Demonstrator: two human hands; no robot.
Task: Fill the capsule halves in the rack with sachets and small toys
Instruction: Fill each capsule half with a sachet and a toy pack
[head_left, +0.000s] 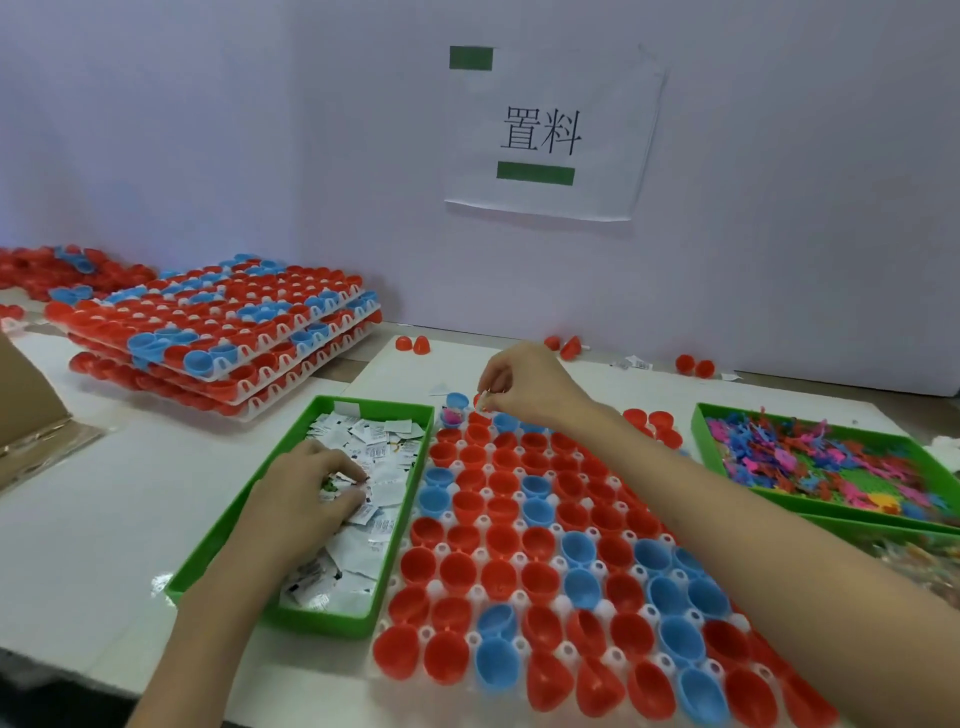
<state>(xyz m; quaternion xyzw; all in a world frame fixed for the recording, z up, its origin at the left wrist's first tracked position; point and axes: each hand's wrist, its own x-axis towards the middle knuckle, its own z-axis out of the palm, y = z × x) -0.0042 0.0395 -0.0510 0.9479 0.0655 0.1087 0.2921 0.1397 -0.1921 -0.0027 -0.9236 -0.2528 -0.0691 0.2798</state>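
So the small white sachet (484, 401) is pinched between the thumb and fingertips of the right hand (524, 387), hanging right over the far-left corner of the white plastic rack (562, 604), not yet in a cup. The rack's full of open red and blue plastic capsule halves (498, 540). Just left of the sachet, one blue capsule half with a pink toy inside (451, 415) sits at the far corner. Left of the rack, touching it, is a green plastic tray (322, 621) with loose white sachets (384, 467), and the left hand (306, 499) is in there with its fingers curled around a few. On the right is another green tray (698, 431) of colourful little plastic toys (810, 457). Far left is a stack of loaded racks (218, 322), with a paper sign (550, 135) on the wall.
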